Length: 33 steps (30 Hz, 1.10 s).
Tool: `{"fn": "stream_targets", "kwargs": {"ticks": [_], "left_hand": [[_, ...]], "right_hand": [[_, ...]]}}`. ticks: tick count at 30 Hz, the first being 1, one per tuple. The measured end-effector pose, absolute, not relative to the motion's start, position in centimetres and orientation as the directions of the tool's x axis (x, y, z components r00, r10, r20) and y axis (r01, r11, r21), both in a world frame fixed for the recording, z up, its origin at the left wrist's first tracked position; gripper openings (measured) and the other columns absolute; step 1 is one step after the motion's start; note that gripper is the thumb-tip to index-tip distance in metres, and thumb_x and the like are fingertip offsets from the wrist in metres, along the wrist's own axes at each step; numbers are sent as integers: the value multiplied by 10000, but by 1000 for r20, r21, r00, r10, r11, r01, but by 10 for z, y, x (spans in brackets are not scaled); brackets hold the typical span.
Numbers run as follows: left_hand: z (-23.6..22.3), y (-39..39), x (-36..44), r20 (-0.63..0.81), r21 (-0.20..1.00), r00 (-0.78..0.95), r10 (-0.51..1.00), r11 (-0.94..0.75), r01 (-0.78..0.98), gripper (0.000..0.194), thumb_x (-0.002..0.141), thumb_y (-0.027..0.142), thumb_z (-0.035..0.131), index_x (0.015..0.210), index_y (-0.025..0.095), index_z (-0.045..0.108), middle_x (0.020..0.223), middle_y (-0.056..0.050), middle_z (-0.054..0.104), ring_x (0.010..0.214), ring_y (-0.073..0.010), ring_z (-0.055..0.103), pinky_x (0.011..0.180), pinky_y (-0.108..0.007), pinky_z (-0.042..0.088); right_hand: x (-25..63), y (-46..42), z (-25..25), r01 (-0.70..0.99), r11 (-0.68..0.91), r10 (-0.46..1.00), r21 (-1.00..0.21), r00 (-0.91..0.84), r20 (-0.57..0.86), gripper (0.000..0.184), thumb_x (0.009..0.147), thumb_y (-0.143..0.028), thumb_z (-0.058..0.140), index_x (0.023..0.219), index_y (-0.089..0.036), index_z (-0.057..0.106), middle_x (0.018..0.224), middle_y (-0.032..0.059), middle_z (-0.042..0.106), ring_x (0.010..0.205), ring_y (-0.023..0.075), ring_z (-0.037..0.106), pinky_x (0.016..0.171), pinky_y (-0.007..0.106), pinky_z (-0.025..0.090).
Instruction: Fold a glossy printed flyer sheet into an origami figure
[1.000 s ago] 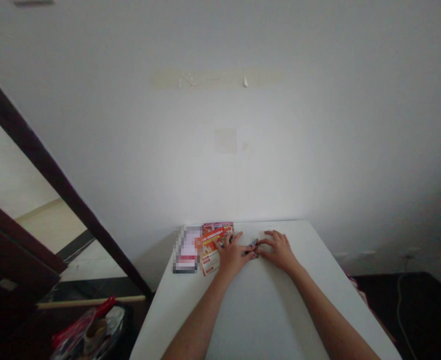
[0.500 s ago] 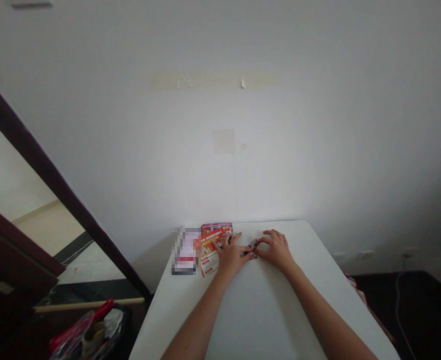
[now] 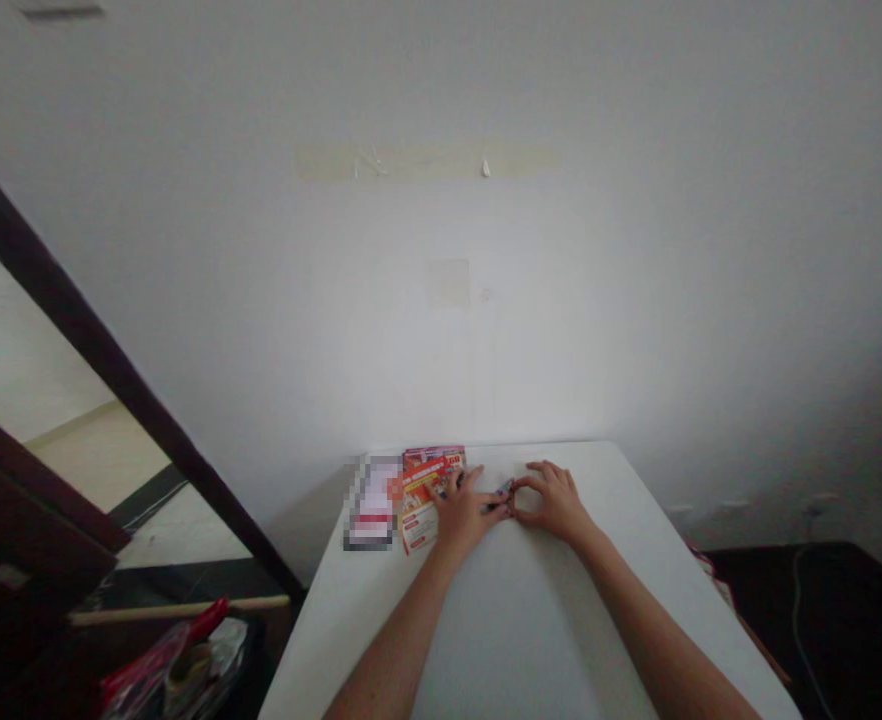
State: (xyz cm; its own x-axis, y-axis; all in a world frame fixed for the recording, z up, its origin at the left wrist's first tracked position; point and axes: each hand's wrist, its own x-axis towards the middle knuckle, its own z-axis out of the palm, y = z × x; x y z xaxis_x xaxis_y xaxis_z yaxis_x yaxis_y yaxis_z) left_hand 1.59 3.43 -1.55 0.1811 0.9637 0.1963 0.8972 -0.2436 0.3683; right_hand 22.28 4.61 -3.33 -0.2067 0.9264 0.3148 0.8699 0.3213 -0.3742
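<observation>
Between my two hands is a small folded piece of printed paper [image 3: 505, 488], bluish and dark, mostly covered by fingertips. My left hand [image 3: 462, 512] pinches its left side between thumb and index finger, the other fingers spread. My right hand [image 3: 555, 498] pinches the right end, thumb and index finger forming a ring. Beneath and beside my left hand lies an orange and white printed leaflet [image 3: 420, 500], partly covered by that hand. A purple-red leaflet [image 3: 433, 453] shows behind it.
The white table [image 3: 516, 640] stands against a pale wall [image 3: 546, 360]. At its left back lies a pixelated flat object [image 3: 373, 495]. A bin with red and clear plastic [image 3: 193, 665] is on the floor at lower left, near a dark door frame [image 3: 126, 375].
Both hands stay in nearly the same place. The fingertips have shifted slightly on the paper, and less of it shows between them now.
</observation>
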Motion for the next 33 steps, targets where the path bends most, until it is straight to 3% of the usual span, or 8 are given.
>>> {"fn": "stream_targets", "kwargs": {"ticks": [9,12,17,22,33], "left_hand": [[-18,34,13,242,383,209,948,-291,877,264,821,575,657,1084,574,684,1509,92,468,1406,-376,300,1079,-800,18],[-20,35,13,259,385,205,944,-296,874,279,806,583,671,1085,582,678,1495,91,485,1399,-377,310,1071,-807,23],[-22,37,12,253,406,209,944,-300,863,265,792,553,700,1057,560,704,1498,84,480,1400,-384,309,1090,-787,44],[-23,37,12,250,428,194,949,-288,857,269,783,576,699,1050,545,715,1503,75,473,1407,-382,297,1097,-779,44],[-19,38,14,232,400,182,956,-264,878,268,752,589,724,1018,566,712,1516,100,457,1417,-381,293,1087,-798,38]], "right_hand": [[225,44,-45,871,347,909,-347,-222,351,415,774,-559,685,1162,-412,671,1384,45,529,1378,338,344,1118,657,210],[228,46,-49,853,372,896,-365,-229,379,408,779,-526,694,1168,-404,676,1361,44,555,1360,329,371,1122,629,242],[236,53,-55,803,417,877,-427,-230,423,185,830,-384,663,988,-374,759,1286,34,608,1320,298,417,1089,517,352],[236,55,-57,800,436,870,-411,-259,419,128,837,-383,671,903,-387,781,1287,29,609,1329,309,398,1097,537,336],[220,50,-43,888,251,927,-386,-106,359,151,863,-421,642,939,-418,772,1349,16,546,1390,324,321,1123,596,270]]}}
